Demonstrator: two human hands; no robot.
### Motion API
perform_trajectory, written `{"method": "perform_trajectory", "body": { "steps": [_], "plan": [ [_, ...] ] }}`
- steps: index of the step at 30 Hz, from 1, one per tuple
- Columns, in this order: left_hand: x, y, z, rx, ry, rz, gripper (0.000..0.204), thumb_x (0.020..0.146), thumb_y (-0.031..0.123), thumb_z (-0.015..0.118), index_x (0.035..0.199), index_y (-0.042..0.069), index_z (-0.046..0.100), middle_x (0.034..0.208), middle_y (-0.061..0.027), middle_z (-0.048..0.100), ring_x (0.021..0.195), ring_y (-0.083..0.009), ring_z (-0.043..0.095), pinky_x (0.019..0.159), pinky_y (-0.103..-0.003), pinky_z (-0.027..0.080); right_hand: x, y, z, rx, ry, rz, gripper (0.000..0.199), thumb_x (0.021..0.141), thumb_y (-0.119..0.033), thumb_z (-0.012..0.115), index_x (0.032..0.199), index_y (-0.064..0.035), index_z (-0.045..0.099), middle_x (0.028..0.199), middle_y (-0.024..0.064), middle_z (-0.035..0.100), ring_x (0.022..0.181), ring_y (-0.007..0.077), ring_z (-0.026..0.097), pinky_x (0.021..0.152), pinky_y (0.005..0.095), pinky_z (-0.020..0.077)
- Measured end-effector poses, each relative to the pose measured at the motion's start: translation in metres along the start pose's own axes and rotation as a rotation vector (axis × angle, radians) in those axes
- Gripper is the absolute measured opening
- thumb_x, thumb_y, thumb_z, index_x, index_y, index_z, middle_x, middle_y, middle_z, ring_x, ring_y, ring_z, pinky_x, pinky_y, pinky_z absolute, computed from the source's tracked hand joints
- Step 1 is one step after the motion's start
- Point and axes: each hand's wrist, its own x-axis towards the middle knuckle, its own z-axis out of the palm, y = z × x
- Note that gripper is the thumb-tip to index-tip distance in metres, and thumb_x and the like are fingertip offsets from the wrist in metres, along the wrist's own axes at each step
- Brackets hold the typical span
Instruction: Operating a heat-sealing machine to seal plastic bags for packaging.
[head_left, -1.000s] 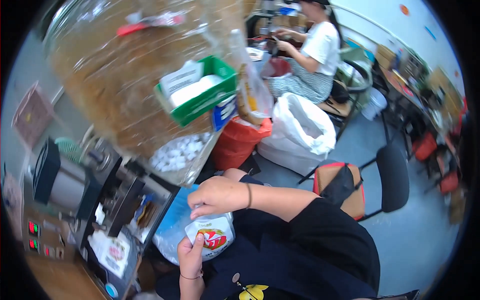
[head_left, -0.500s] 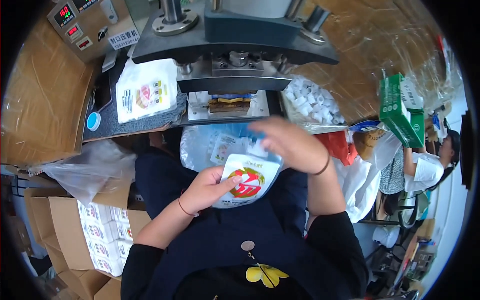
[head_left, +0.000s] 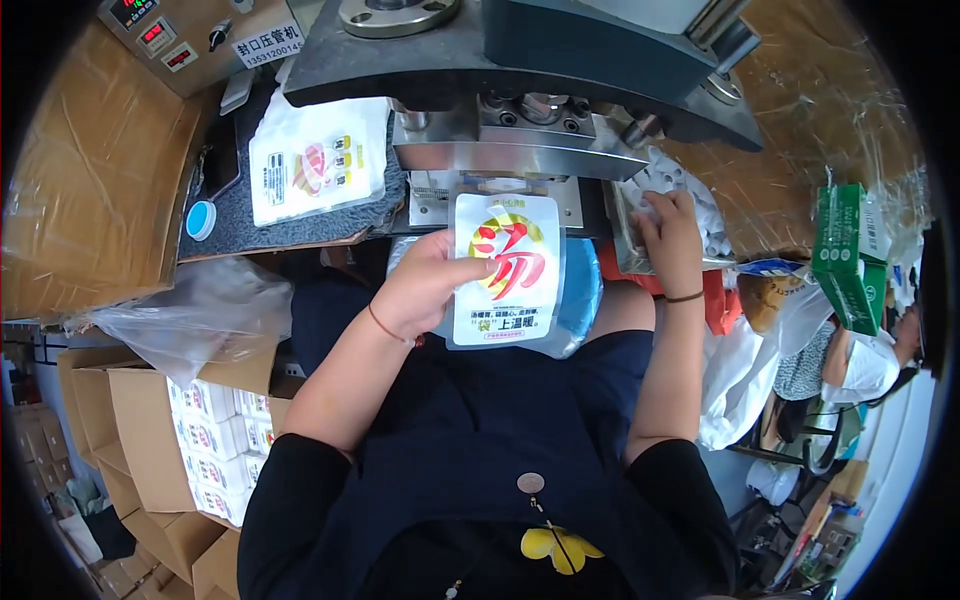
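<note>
My left hand [head_left: 420,285] grips a white, clear-edged pouch [head_left: 515,240] with a red and green print. The thumb lies across its front, and it is held up before the press. At the right, my right hand [head_left: 670,245] reaches over a bin [head_left: 628,248] of small white plastic pieces [head_left: 708,205]. Its fingers are bent and apart, the tips at the pieces; nothing shows between them. Behind the pouch, the metal press [head_left: 540,150] has its upper block above a plate, partly covered by the pouch. A blue-tinted plastic bag [head_left: 582,290] lies below, mostly hidden.
Left of the press, a stack of printed pouches [head_left: 320,170] lies on a grey mat beside a blue-topped round cap [head_left: 201,220]. An open carton [head_left: 150,430] holds packed pouches. A control box [head_left: 185,35] stands at the far left; a green box [head_left: 840,250] is at the right.
My right hand has moved from the pouch top to the bin on the right. The left hand has raised the pouch toward the press and turned it more upright. The view has shifted.
</note>
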Motion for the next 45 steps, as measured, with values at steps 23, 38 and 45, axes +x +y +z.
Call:
{"method": "perform_trajectory", "body": {
  "steps": [23,38,45],
  "plan": [
    [-0.073,0.019,-0.051,0.295,0.525,0.672,0.029,0.102,0.017,0.058,0.123,-0.002,0.062,0.112,-0.0079,0.067,0.1,-0.0114,0.06,0.089,-0.03,0.049,-0.035,-0.044,-0.02,0.812,0.547,0.287,0.021,0.106,-0.021,0.049,0.112,-0.0047,0.058,0.088,-0.0019,0.053,0.071,0.005,0.046,0.064,0.0197,0.0395],
    [-0.057,-0.034,0.034,0.336,-0.067,0.073,0.032,0.099,0.025,0.066,0.112,-0.004,0.068,0.098,-0.0054,0.072,0.087,-0.0083,0.064,0.081,-0.026,0.052,-0.004,-0.139,-0.036,0.561,-0.132,-0.405,0.02,0.097,-0.017,0.061,0.098,0.0013,0.067,0.087,0.009,0.067,0.075,0.0173,0.061,0.071,0.0301,0.0499],
    [-0.048,-0.049,0.033,0.197,-0.18,-0.133,0.032,0.098,0.016,0.064,0.124,-0.004,0.062,0.115,-0.0105,0.07,0.103,-0.0149,0.066,0.092,-0.031,0.053,-0.003,-0.106,-0.045,0.602,-0.537,-0.318,0.026,0.101,-0.022,0.055,0.102,0.0006,0.067,0.09,0.0128,0.068,0.082,0.0256,0.065,0.076,0.0347,0.0512]
  ]
}}
